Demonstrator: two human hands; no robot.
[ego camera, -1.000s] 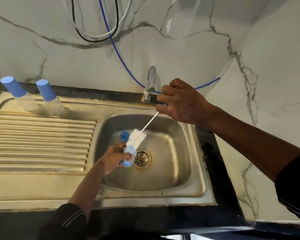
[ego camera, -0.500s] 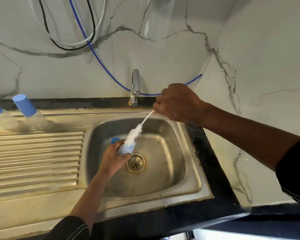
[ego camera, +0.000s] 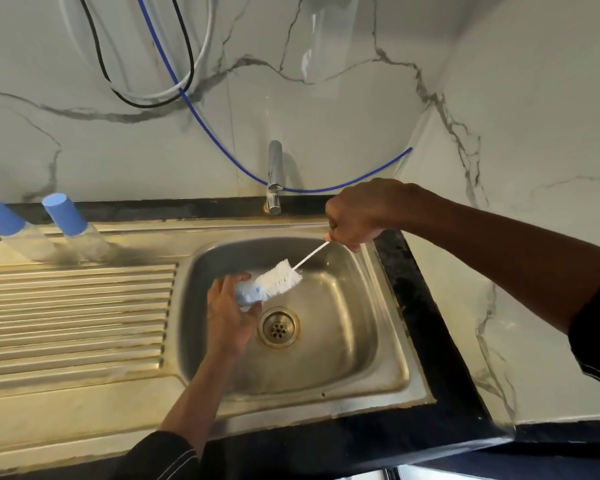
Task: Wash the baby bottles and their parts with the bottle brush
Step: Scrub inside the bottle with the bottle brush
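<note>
Steel sink, brush against blue part

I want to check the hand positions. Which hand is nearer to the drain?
Left. The left hand holds a blue part just left of the drain, low in the sink. The right hand grips the brush above the back rim, farther away.

Home kitchen: steel sink, tap, marble walls.

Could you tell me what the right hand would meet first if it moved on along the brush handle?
Probably the blue bottle part that the left hand grips; the bottle brush touches it, depth unclear.
</note>
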